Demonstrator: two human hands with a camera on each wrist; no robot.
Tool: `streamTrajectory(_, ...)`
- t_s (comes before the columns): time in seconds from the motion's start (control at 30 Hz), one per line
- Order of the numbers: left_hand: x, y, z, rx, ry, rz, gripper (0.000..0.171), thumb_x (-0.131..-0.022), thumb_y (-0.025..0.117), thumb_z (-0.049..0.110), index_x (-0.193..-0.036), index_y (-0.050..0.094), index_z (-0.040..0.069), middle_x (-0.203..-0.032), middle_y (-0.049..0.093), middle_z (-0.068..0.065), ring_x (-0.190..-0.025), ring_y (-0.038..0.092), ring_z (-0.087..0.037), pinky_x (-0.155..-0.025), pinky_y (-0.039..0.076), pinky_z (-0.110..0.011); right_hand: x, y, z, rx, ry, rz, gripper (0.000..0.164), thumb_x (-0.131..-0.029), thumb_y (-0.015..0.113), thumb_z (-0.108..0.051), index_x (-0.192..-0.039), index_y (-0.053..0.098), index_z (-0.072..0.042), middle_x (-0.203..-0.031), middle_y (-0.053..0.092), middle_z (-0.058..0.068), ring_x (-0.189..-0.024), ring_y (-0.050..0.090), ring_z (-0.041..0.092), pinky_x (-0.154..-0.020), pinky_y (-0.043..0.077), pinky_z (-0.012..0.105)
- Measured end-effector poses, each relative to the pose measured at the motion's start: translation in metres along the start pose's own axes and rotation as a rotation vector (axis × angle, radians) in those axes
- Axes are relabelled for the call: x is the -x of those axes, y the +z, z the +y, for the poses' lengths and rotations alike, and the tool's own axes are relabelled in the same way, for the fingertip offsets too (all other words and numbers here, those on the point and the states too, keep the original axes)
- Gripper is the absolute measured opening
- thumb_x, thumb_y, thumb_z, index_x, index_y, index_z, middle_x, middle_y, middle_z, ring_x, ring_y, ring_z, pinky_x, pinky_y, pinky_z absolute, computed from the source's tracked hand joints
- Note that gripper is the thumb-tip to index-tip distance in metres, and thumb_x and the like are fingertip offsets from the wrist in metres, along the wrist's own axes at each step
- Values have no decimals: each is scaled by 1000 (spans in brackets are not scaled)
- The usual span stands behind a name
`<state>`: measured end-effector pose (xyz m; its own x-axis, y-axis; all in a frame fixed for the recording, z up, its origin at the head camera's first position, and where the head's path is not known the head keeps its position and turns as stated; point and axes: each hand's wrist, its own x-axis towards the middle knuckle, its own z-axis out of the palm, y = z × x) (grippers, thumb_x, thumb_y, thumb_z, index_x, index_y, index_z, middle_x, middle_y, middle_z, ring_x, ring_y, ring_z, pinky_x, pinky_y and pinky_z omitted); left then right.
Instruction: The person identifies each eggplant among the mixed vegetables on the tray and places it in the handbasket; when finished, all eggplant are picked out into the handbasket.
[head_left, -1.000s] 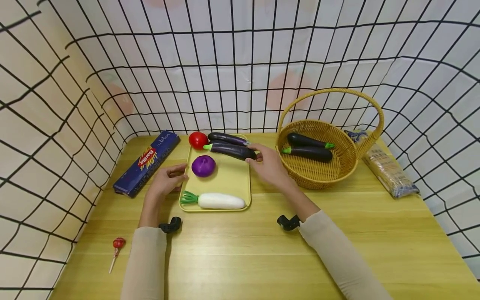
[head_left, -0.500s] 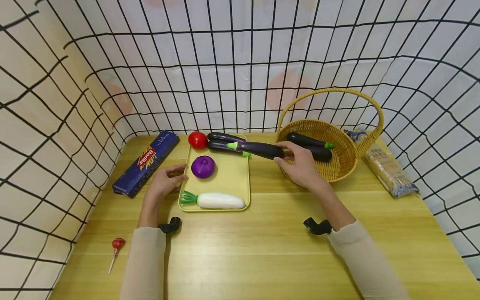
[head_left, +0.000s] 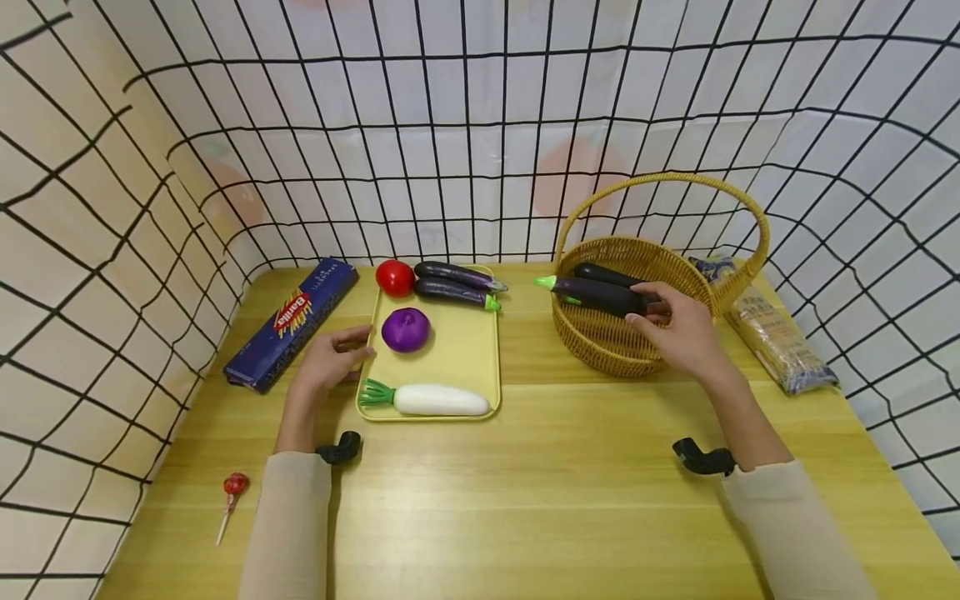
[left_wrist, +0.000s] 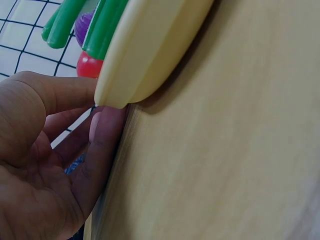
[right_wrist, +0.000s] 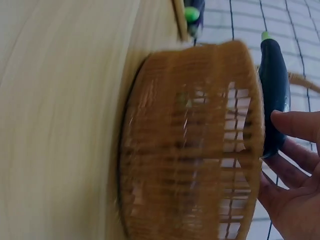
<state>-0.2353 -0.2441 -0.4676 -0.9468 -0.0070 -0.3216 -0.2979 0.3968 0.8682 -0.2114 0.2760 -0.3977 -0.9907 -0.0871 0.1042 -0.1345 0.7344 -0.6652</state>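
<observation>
Purple eggplant (head_left: 596, 296) gripped in the right hand (head_left: 684, 337) hangs over a basket (head_left: 600, 354) holding more eggplants (head_left: 603, 272); two others (head_left: 453, 292) remain on the tray (head_left: 461, 350), left hand (head_left: 330, 362) relaxed at its edge.

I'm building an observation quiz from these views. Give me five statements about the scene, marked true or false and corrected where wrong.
1. The right hand holds a dark purple, green-stemmed eggplant above the golden-brown wicker basket. True.
2. The left hand grips the basket. False: the left hand touches the edge of the pale yellow rectangular tray.
3. A long white radish with green leaves lies on the tray. True.
4. The blue cardboard spaghetti box stands inside the basket. False: the spaghetti box lies left of the tray.
5. A red lollipop on a white stick lies on the wooden table. True.
</observation>
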Motion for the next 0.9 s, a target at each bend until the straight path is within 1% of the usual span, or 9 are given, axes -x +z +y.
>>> streamTrajectory(0.13,0,-2,1,-4,5,1,49,-91,69,20,-138,56,25,-143,53,-2,-116,55,-24,-77,60,-30,1,-8,15,21,15,-10,49,-95,61,-35,-138,50,-15,-132,54,24,-110,59,43,-89,51,56)
streamTrajectory(0.27,0,-2,1,-11,4,-1,49,-91,69,21,-138,56,25,-144,53,-3,-116,55,-25,-77,60,-31,2,-13,28,83,20,-29,49,-97,60,-31,-139,48,-9,-126,55,29,-107,59,44,-85,51,58)
streamTrajectory(0.37,0,-1,1,-17,4,3,49,-91,68,21,-138,56,25,-144,53,-3,-115,55,-25,-77,60,-30,0,-15,33,140,10,-35,48,-96,61,-28,-137,49,-7,-119,59,30,-103,60,43,-81,51,56)
streamTrajectory(0.5,0,-1,1,-24,8,7,49,-91,68,22,-138,56,25,-143,53,-3,-115,55,-24,-77,60,-30,-7,-17,35,194,-7,-90,46,-95,62,-25,-135,50,-4,-120,59,29,-102,61,42,-80,52,55)
streamTrajectory(0.6,-1,-2,0,-29,8,9,49,-91,68,22,-139,56,25,-143,53,-3,-114,55,-24,-77,59,-29,-14,-18,35,236,-13,-161,47,-96,61,-25,-136,49,-3,-126,57,30,-106,60,45,-82,52,57)
streamTrajectory(0.7,-1,0,-1,-32,3,13,48,-91,68,23,-138,56,27,-142,54,-2,-113,55,-23,-77,59,-29,-20,-20,37,288,-10,-210,48,-96,60,-24,-137,48,-3,-131,54,30,-108,58,46,-82,51,58)
streamTrajectory(0.9,-3,0,-1,-30,-12,14,49,-91,69,23,-138,56,28,-141,54,-1,-112,56,-23,-77,60,-30,-26,-15,39,328,16,-248,50,-95,60,-22,-137,47,1,-134,51,31,-115,51,49,-90,46,62)
